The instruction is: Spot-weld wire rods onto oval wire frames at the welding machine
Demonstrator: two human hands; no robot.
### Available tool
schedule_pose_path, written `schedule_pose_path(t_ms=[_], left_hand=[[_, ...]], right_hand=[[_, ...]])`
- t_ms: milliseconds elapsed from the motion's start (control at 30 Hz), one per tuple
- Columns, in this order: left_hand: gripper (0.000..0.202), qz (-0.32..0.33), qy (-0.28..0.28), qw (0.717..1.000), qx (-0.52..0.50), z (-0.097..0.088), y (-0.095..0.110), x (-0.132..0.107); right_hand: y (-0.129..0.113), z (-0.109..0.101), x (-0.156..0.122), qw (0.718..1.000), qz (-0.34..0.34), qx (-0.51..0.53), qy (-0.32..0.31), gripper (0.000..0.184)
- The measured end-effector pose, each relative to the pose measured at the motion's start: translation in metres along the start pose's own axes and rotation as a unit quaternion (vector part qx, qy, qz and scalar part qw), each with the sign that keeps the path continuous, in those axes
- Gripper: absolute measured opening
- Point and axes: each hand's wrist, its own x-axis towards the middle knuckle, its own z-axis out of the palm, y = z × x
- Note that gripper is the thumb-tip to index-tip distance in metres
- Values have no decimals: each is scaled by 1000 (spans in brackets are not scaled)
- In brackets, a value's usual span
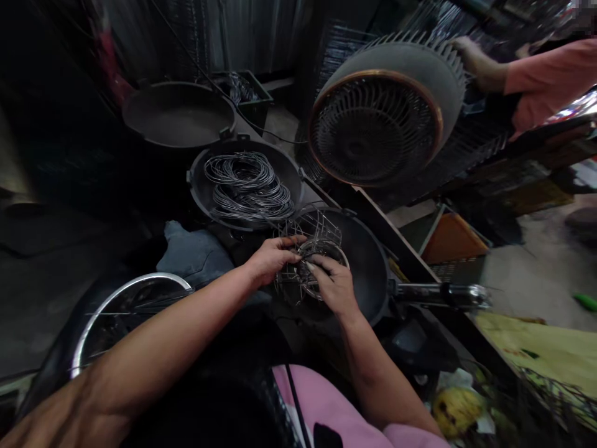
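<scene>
Near three pans (368, 264), two grips (268, 261) (336, 286) hold one wire frame (321, 227).

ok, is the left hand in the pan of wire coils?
No, the left hand and right hand are both at the wire frame, lower in the picture than the pan of wire coils.

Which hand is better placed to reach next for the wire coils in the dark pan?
Probably the left hand: it is nearer to the wire coils, while the right hand is farther to the right. Both hands have fingers at the wire frame.
</scene>
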Motion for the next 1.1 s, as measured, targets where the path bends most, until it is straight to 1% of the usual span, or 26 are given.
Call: schedule_pose_path(t_ms=[100, 200, 300, 433, 600, 667, 800, 867, 933, 1100], left_hand=[[63, 13, 0, 1000, -11, -1, 0, 0], [60, 32, 2, 999, -9, -1, -1, 0], [66, 42, 6, 999, -9, -1, -1, -1], [78, 57, 6, 998, 4, -2, 0, -2], [78, 91, 2, 996, 22, -3, -2, -2], [79, 115, 12, 993, 26, -3, -5, -1], [89, 160, 46, 985, 38, -3, -8, 1], [94, 159, 43, 985, 42, -2, -9, 0], [97, 152, 27, 987, 39, -2, -9, 0], [102, 154, 11, 988, 28, -2, -9, 0]], right_hand=[[4, 1, 0, 1000, 7, -25, 11, 16], [5, 5, 2, 999, 2, -27, 19, 15], [4, 10, 3, 999, -3, -29, 26, 14], [3, 18, 5, 999, 2, -11, 47, 14], [5, 28, 7, 994, 29, 30, 96, 13], [6, 29, 8, 993, 36, 45, 100, 13], [6, 28, 9, 993, 43, 66, 91, 14], [6, 27, 9, 992, 50, 73, 89, 13], [6, 27, 9, 991, 52, 77, 91, 13], [6, 27, 11, 988, 64, 90, 111, 10]])
